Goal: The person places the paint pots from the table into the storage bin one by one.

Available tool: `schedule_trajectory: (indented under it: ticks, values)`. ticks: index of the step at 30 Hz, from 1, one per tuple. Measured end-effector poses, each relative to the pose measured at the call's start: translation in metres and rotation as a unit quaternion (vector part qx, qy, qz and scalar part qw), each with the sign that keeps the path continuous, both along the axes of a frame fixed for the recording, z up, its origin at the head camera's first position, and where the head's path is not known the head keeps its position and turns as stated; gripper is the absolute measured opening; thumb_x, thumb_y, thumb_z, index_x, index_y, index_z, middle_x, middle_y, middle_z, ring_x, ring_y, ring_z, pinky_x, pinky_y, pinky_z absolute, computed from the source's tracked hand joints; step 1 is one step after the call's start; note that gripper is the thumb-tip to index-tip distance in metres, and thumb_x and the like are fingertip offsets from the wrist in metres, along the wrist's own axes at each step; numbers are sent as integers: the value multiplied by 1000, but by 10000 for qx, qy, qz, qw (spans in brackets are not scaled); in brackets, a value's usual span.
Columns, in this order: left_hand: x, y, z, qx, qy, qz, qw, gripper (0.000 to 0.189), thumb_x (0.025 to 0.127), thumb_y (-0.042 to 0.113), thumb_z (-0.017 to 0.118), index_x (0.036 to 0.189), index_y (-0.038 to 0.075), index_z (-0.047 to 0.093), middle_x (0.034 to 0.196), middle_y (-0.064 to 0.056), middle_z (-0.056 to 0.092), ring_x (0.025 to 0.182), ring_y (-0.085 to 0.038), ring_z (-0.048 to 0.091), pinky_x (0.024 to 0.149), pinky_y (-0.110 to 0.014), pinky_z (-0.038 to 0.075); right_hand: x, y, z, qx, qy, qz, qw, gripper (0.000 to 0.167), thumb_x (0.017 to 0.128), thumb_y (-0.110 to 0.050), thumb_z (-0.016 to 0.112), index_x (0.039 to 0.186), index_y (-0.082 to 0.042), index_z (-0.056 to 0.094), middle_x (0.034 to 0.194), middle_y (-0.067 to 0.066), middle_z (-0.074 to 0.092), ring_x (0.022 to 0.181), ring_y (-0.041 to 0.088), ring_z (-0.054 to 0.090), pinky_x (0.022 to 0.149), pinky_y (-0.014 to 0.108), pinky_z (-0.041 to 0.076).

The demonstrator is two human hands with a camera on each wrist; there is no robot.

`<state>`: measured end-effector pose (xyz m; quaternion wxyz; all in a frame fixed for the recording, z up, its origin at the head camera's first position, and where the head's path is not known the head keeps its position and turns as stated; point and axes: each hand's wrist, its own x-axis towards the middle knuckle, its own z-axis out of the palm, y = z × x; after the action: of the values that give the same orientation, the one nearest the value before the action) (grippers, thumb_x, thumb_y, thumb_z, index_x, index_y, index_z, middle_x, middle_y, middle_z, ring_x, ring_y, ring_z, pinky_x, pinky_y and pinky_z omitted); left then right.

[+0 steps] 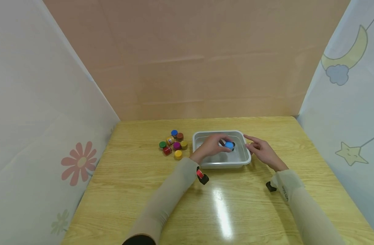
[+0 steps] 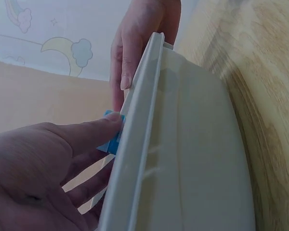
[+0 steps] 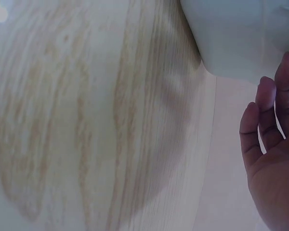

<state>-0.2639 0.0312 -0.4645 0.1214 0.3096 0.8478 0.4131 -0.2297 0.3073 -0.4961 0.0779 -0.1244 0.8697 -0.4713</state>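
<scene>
Over the pale plastic tray (image 1: 220, 166), my left hand (image 1: 209, 146) pinches a small paint jar with a blue lid (image 1: 228, 145) between thumb and fingers. The left wrist view shows the blue jar (image 2: 111, 137) just beyond the tray rim (image 2: 143, 106), partly hidden by the thumb. A dark shape beside the jar is too small to make out. My right hand (image 1: 263, 152) holds the tray's right rim near the far corner. In the right wrist view its other fingers (image 3: 266, 94) lie against the tray's outer wall (image 3: 231, 38).
Left of the tray, several small paint jars stand in a cluster, among them a green-lidded one (image 1: 163, 145), a magenta one (image 1: 176, 146) and a yellow one (image 1: 178, 155). A red jar (image 1: 167, 150) lies on its side. Walls border the wooden table (image 1: 138, 190) on three sides.
</scene>
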Motion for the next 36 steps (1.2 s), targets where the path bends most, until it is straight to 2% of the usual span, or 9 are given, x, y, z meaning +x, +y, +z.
schedule_trajectory:
  ticks: [5,13,21,24,31,36]
  values:
    - [-6,5,-1,-37,-104,-144,9998,36,89,13,83,123,6,72,117,-5,72,101,-14,67,85,-16,54,1,-1,1,-44,28,32,10000,57,111,-33,50,161,-11,36,98,12,77,82,13,68,75,37,54]
    - [-16,13,-6,-239,-341,-152,9990,33,85,9,86,116,9,74,115,-5,74,99,-12,68,84,-16,54,0,0,1,-43,104,45,9999,58,111,-32,50,161,-8,35,96,10,76,82,12,67,73,35,52]
    - [-18,19,-9,-739,-143,-144,9971,29,84,13,88,111,15,78,108,0,76,98,-10,67,83,-17,51,0,0,0,-5,7,-6,10000,58,110,-34,50,162,-11,36,99,12,77,83,12,67,78,37,53]
    - [-18,21,-10,-801,-57,-154,9966,29,84,12,87,112,14,78,109,-1,77,101,-13,68,86,-18,51,0,0,1,-30,13,-6,10000,57,111,-32,50,161,-10,36,99,13,77,83,11,67,78,36,54]
    - [-17,23,-15,-868,-94,-67,9962,30,84,10,87,112,14,79,111,-2,77,109,-18,68,93,-21,50,1,-1,3,-134,-17,34,9999,56,111,-27,51,162,-10,35,104,20,76,82,10,67,77,34,55]
    - [-18,24,-17,-977,-31,-33,9952,27,84,11,87,110,15,80,109,-1,77,108,-17,68,92,-21,50,0,-1,1,-103,8,-2,9999,56,111,-29,50,161,-9,36,97,15,76,81,9,66,76,34,54]
